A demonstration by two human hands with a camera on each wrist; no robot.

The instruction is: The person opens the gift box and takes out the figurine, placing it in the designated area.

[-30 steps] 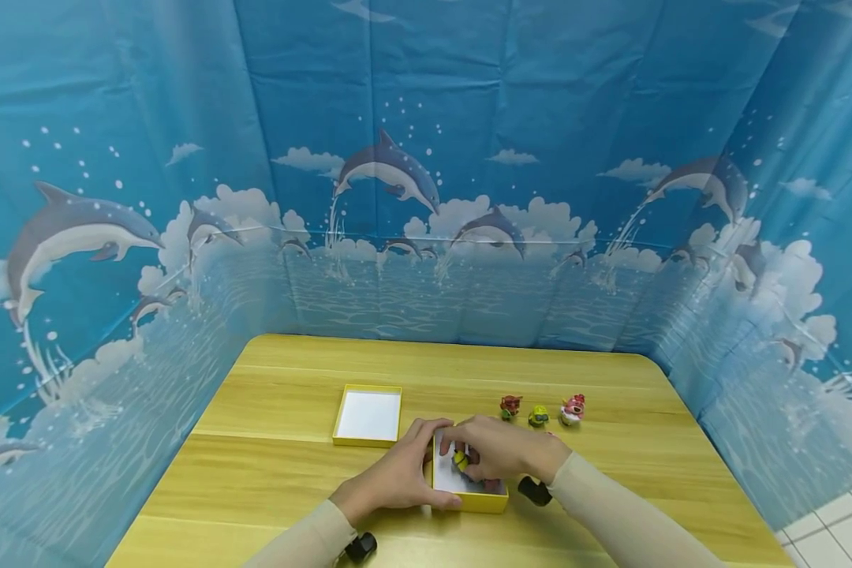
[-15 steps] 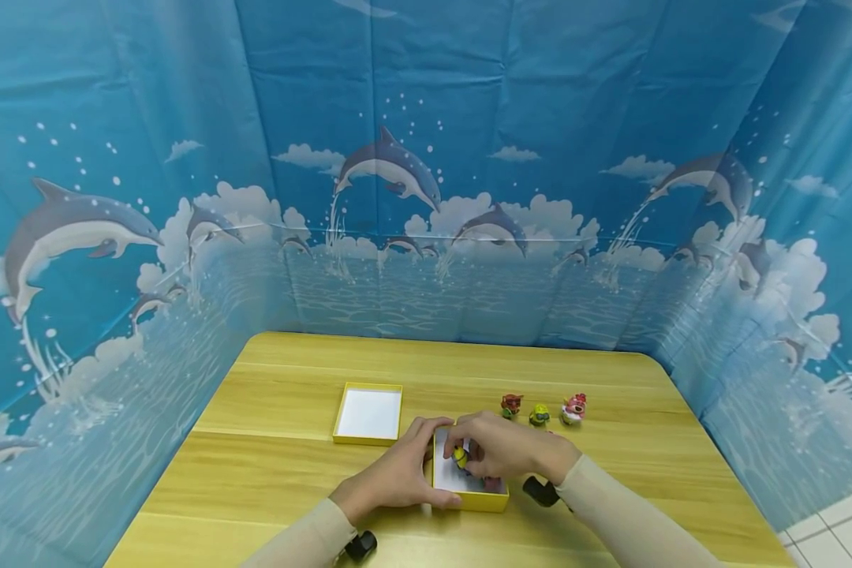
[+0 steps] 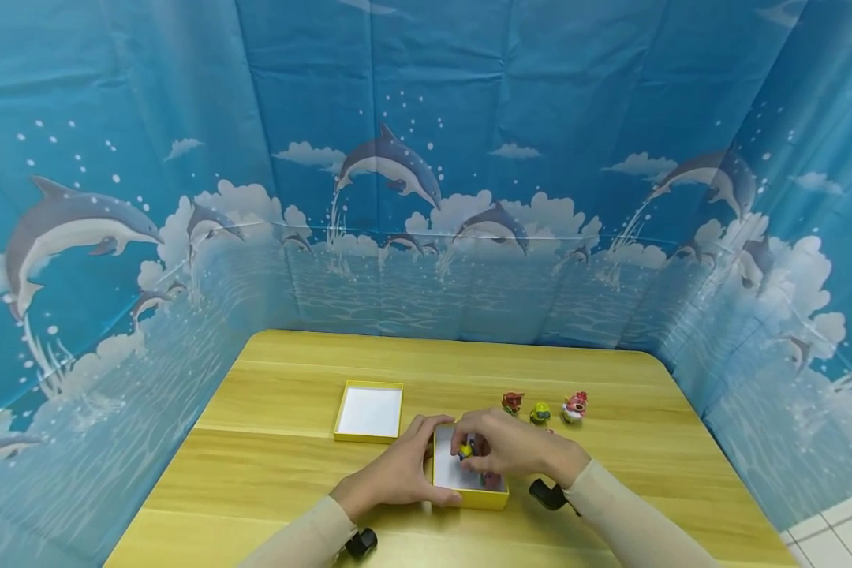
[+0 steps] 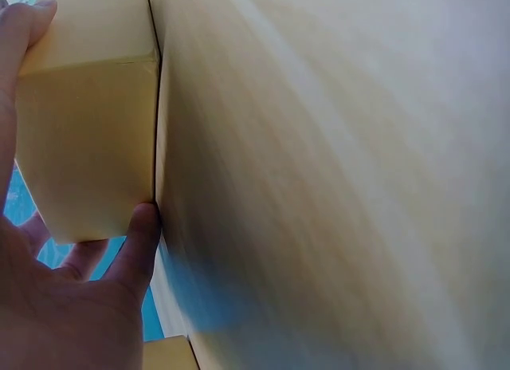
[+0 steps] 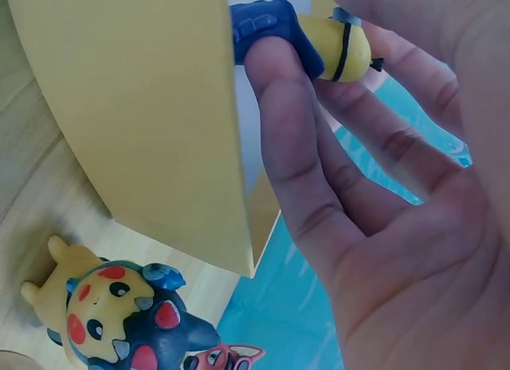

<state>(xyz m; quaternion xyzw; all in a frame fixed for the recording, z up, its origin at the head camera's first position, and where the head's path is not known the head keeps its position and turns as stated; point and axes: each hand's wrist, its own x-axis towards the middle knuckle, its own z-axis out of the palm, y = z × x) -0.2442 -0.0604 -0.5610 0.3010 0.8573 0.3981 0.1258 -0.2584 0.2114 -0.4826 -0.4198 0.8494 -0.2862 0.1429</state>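
My left hand [image 3: 401,467] grips a yellow open-top box [image 3: 484,499] at its left side, thumb at the near wall and fingers at the far end. Over the box's white inside, my right hand [image 3: 507,446] pinches a small yellow toy figure [image 3: 466,450] with blue clothing. The right wrist view shows this figure [image 5: 339,49] lying sideways between thumb and fingers, a black band round its head. A pinkish figure [image 3: 491,479] sits in the box's near right corner, partly hidden. In the left wrist view, my fingertips touch the box wall [image 4: 88,147].
A yellow-rimmed lid [image 3: 371,410] lies white side up at left. Behind the box stand a red figure [image 3: 512,402], a yellow-green one [image 3: 539,412] and a pink-and-white one [image 3: 574,407]. A yellow toy with a dark blue hood [image 5: 127,310] lies outside the box.
My right hand has risen slightly and shifted right. The yellow figure in it has turned, with blue now showing. The left hand stays on the box.
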